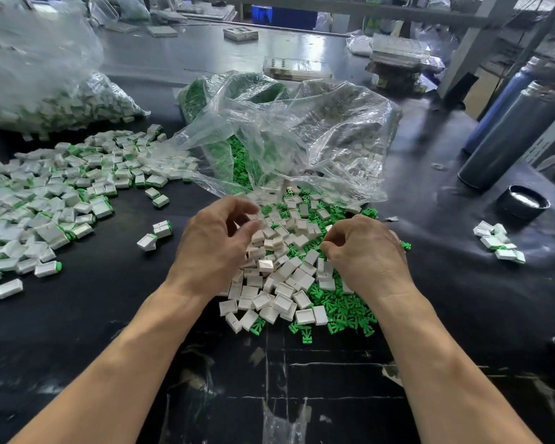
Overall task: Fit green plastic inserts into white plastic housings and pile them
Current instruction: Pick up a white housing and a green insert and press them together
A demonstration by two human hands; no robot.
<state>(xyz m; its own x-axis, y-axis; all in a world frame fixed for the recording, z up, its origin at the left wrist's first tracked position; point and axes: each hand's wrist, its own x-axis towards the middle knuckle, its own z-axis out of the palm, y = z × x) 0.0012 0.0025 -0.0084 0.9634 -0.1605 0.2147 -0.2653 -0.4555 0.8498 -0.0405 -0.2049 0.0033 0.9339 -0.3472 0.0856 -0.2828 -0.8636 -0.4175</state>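
Observation:
Loose white housings [281, 270] and green inserts [343, 310] lie mixed in a heap on the black table, right in front of me. My left hand [215, 245] hovers over the heap's left side, its thumb and forefinger curled round a blurred white housing [257, 220]. My right hand [367, 251] rests on the heap's right side with its fingers curled down into the parts; what they hold is hidden. A wide pile of fitted housings with green ends [48, 193] spreads across the left of the table.
A crumpled clear bag [302, 136] with green inserts spills open behind the heap. Another bag of white parts [45, 88] sits at the far left. Two dark flasks [513, 133], a black lid [524, 201] and a few fitted parts [499, 240] stand at the right.

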